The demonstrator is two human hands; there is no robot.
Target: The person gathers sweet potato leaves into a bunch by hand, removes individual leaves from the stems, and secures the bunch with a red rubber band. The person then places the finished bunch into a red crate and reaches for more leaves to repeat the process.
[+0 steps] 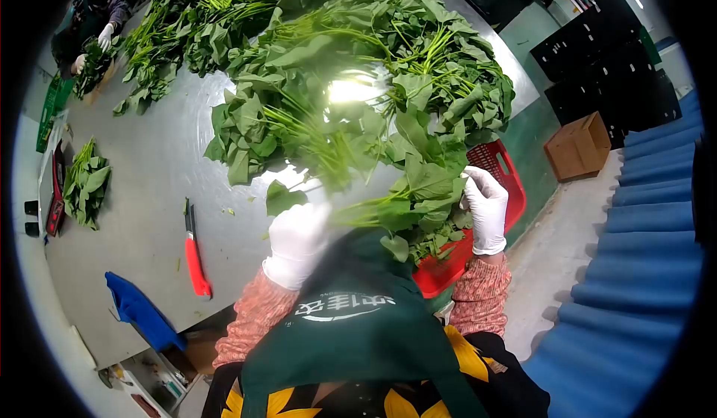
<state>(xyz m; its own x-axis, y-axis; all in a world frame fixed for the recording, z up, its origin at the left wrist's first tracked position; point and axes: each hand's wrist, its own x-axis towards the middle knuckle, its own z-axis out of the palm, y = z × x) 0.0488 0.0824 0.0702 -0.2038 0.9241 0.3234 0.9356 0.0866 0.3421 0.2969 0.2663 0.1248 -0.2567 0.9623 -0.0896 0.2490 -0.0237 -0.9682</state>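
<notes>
- Bunch of broad green leaves on slender stems (426, 207) is between our hands, leaves toward the right, stems toward the left.
- Our white-gloved right hand (487, 210) has its fingers bent at the leaf edge; we cannot tell whether they clamp it.
- Our white-gloved left hand (296, 242) is blurred near the stem ends; we cannot tell its grip.
- We would handle the bunch best by gathering its stems evenly, pressing lightly, and keeping loose leaves from folding under our fingers.
- Beside our right hand sits a red perforated plastic basket (515, 194).
- Beyond, a large leafy green heap (441, 52) covers part of the grey metal table (149, 186); a red-handled knife (196, 265) lies left of us.
</notes>
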